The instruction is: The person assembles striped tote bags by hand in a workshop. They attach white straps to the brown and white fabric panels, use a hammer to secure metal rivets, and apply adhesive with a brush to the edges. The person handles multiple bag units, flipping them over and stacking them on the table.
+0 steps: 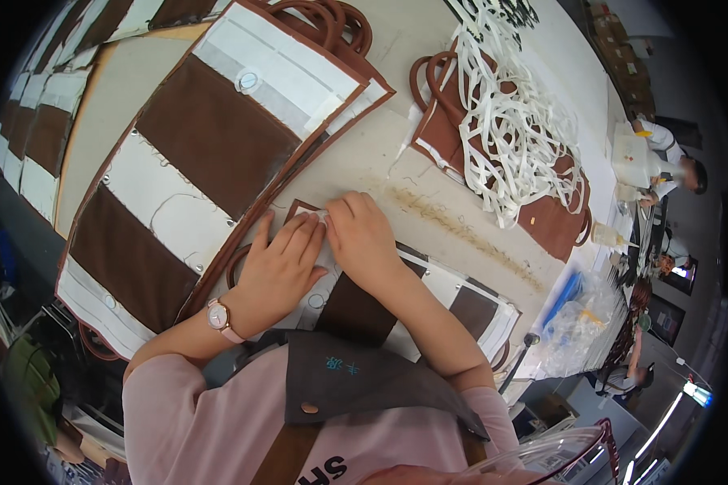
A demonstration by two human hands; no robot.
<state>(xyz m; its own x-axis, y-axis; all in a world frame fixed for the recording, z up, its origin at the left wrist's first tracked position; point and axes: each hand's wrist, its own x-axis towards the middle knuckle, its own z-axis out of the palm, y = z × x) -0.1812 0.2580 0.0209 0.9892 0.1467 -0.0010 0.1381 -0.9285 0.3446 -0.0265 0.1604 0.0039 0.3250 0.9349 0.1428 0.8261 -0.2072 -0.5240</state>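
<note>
left fingers (296, 234): laid long and slightly spread, thumb set apart, tips touching the near edge of the work; i see them closed on nothing.
right fingers (340, 220): curled down just beside the left ones, tips at the same spot; whether they pinch or only press, i cannot tell.
brown-and-white piece (354, 311): lies on the bench (364, 166) under my hands, running beneath my right forearm toward the lower right, brown and white sections in turn.
white corner (323, 217): a small pale patch between my fingertips. i judge this step to be smoothing or seating it; best to anchor with the left tips, press with the right in short, even strokes, and leave no pucker.
round disc (315, 301): on the white section near my left thumb; i would avoid leaning on it.
large bag (214, 117): brown and white, just left of my left hand; a careless elbow could nudge it.
white straps (510, 121): a tangled heap at upper right over brown pieces, too overlapped to count.
under my knuckles: most of the worked edge is covered, so any fold or seam there is hidden.
brown loop (233, 260): partly behind my left hand; i cannot tell which piece owns it.
</note>
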